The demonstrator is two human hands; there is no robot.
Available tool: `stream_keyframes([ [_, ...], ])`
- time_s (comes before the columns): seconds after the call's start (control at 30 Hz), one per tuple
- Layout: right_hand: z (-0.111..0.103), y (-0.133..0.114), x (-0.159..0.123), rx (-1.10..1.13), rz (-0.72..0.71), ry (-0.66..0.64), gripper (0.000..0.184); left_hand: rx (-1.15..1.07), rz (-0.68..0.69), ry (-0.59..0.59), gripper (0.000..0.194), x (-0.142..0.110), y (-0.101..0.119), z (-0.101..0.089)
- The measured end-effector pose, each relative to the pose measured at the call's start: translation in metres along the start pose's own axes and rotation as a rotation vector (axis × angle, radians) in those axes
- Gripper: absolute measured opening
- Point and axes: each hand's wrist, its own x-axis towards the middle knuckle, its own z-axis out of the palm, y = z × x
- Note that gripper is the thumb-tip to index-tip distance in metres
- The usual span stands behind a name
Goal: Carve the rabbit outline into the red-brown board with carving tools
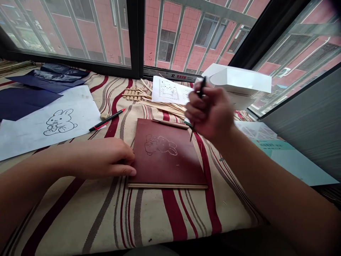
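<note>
A reddish-brown board (160, 170) lies flat on the striped cloth, with a pale rabbit outline (161, 145) marked on its surface. My left hand (114, 158) rests at the board's left edge, fingers curled and thumb pressed against it. Above the upper right corner of the board, my right hand (209, 110) is closed around a slim black pen-like tool (203, 86). Its thin tip points down beside the board's right edge; motion blur hides the tip's exact shape. A light wooden stick (170, 124) lies along the board's far edge.
On the left are a paper with a rabbit drawing (60, 122), a black-and-red pen (108, 120) and dark blue sheets (26, 99). Wooden strips (133, 94), another drawing sheet (169, 90) and a white box (239, 80) stand near the window. A teal booklet (287, 156) lies right.
</note>
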Motion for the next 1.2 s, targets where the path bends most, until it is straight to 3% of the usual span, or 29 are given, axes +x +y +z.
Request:
stream_keyframes([
  [0.13,0.05,0.031,0.02,0.137,0.307,-0.087,0.047,0.147,-0.114,0.082,0.053,0.004,-0.008,-0.004],
  [0.3,0.064,0.06,0.036,0.278,0.451,-0.037,0.055,0.244,-0.248,0.366,0.051,0.015,-0.026,-0.007],
  [0.4,0.057,0.057,0.035,0.294,0.431,-0.05,0.056,0.252,-0.27,0.507,0.045,0.025,-0.036,-0.003],
  [0.57,0.031,0.025,0.01,0.182,0.202,-0.02,0.062,0.197,-0.192,0.654,0.068,0.04,-0.042,0.012],
  [0.77,0.013,0.014,-0.019,-0.054,-0.03,-0.007,0.064,0.224,-0.181,0.626,0.062,0.044,-0.037,0.022],
  [0.87,0.011,0.016,-0.024,-0.151,-0.156,0.041,0.067,0.253,-0.187,0.559,0.066,0.04,-0.039,0.016],
  [0.97,0.002,0.014,-0.026,-0.221,-0.177,0.109,0.059,0.269,-0.15,0.497,0.067,0.043,-0.046,0.003],
  [1.03,-0.008,0.012,-0.026,-0.291,-0.171,0.063,0.05,0.281,-0.136,0.51,0.063,0.05,-0.051,-0.005],
  [1.2,-0.035,-0.001,-0.028,-0.491,-0.018,-0.25,0.02,0.277,-0.125,0.597,0.061,0.067,-0.06,-0.008],
])
